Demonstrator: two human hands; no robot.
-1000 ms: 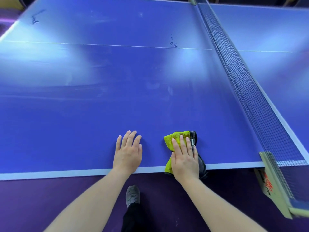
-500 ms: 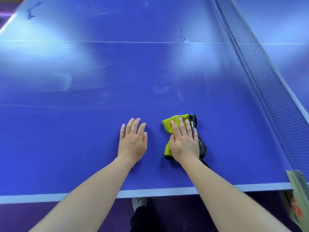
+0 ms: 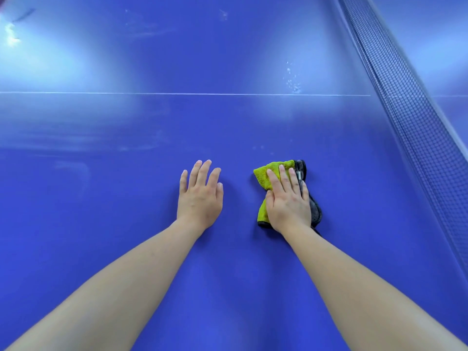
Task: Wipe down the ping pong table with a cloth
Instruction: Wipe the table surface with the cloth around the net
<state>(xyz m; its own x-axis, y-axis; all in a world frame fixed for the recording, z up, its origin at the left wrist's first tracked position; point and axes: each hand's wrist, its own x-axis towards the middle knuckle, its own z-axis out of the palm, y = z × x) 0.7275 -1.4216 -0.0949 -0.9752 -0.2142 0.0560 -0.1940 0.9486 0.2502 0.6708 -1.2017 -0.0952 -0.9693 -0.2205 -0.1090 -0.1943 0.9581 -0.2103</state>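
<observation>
The blue ping pong table [image 3: 126, 198] fills the view. A folded yellow-green and grey cloth [image 3: 263, 176] lies on it right of centre. My right hand [image 3: 287, 201] presses flat on the cloth with straight fingers and covers most of it. My left hand [image 3: 200, 196] rests flat on the bare table a short way left of the cloth, fingers straight. Whitish specks [image 3: 292, 81] sit near the white centre line [image 3: 152, 93], farther out. Faint smears [image 3: 76, 145] show at the left.
The black net [image 3: 415, 117] runs diagonally along the right side, a little right of the cloth. Beyond it lies the table's other half [image 3: 430, 46]. Bright light reflections [image 3: 38, 59] glare on the far left surface.
Both hands and the cloth slid forward across the table, away from its near edge. The edge, the floor and my shoe have dropped out of view.
</observation>
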